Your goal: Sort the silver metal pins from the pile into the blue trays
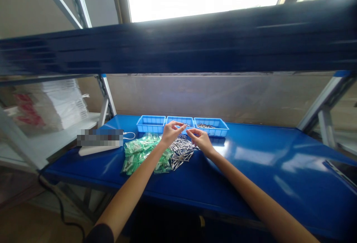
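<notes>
Both my hands hover over a heap of small silver metal pins (181, 150) on the blue table (251, 168). My left hand (170, 133) is raised with thumb and forefinger pinched on a thin pin at about the level of the trays. My right hand (201, 141) is close beside it, fingers curled in a pinch; what it grips is too small to make out. A pile of green-tinted plastic bags (139, 154) lies just left of the pins, under my left forearm.
Three shallow blue trays stand in a row behind the hands: left (151, 124), middle (181, 121), right (212, 126) holding some metal parts. A white device with cable (95, 149) lies at the left. A dark blue shelf beam (178, 42) spans overhead.
</notes>
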A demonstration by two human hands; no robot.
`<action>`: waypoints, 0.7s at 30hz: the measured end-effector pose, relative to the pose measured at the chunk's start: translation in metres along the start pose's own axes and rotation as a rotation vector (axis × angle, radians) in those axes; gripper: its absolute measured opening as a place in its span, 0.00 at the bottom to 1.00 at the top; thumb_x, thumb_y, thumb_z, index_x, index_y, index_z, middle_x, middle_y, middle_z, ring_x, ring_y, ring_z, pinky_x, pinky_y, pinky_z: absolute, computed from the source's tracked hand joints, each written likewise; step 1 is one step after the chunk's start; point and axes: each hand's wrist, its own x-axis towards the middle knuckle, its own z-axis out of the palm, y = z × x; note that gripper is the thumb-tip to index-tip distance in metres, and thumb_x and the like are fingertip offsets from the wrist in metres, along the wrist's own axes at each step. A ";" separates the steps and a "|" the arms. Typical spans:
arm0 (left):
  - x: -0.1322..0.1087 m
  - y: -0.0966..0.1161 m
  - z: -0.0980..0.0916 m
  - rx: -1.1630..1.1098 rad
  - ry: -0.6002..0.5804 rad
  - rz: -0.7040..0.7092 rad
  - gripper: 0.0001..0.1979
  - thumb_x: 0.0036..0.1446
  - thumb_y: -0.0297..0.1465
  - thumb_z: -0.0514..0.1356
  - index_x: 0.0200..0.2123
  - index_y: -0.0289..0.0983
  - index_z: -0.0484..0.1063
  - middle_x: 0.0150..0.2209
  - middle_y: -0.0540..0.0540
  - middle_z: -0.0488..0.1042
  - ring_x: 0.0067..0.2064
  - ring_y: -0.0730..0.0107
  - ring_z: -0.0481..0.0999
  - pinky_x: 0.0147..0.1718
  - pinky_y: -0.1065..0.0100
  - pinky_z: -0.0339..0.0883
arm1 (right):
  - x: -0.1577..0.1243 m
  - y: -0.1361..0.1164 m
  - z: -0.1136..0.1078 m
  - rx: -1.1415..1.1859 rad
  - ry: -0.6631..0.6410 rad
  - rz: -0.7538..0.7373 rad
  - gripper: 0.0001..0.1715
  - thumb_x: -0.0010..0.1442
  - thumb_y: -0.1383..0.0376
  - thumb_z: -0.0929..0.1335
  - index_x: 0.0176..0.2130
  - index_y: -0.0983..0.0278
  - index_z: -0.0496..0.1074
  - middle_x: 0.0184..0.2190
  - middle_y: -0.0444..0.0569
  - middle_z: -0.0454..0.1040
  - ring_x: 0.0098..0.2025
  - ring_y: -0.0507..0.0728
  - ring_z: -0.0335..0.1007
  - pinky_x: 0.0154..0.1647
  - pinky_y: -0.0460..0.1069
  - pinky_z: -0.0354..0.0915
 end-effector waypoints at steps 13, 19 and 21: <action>0.002 -0.003 -0.004 0.082 -0.044 -0.006 0.19 0.47 0.45 0.61 0.32 0.35 0.75 0.26 0.47 0.75 0.26 0.72 0.73 0.23 0.73 0.65 | 0.002 -0.002 0.001 0.085 0.076 0.011 0.26 0.44 0.47 0.70 0.32 0.65 0.73 0.21 0.43 0.68 0.16 0.47 0.57 0.14 0.43 0.53; 0.000 -0.007 -0.001 0.135 -0.203 0.083 0.17 0.48 0.44 0.62 0.32 0.35 0.74 0.31 0.46 0.76 0.27 0.74 0.73 0.27 0.72 0.67 | 0.005 0.003 -0.002 0.065 0.148 0.004 0.26 0.45 0.47 0.70 0.34 0.65 0.74 0.22 0.44 0.70 0.17 0.47 0.57 0.14 0.43 0.54; 0.001 -0.009 -0.002 0.154 -0.152 0.092 0.18 0.47 0.45 0.62 0.32 0.35 0.75 0.32 0.46 0.76 0.27 0.74 0.72 0.27 0.72 0.67 | 0.006 0.004 -0.004 0.057 0.161 0.000 0.26 0.45 0.47 0.70 0.35 0.65 0.75 0.23 0.45 0.71 0.17 0.47 0.57 0.14 0.43 0.54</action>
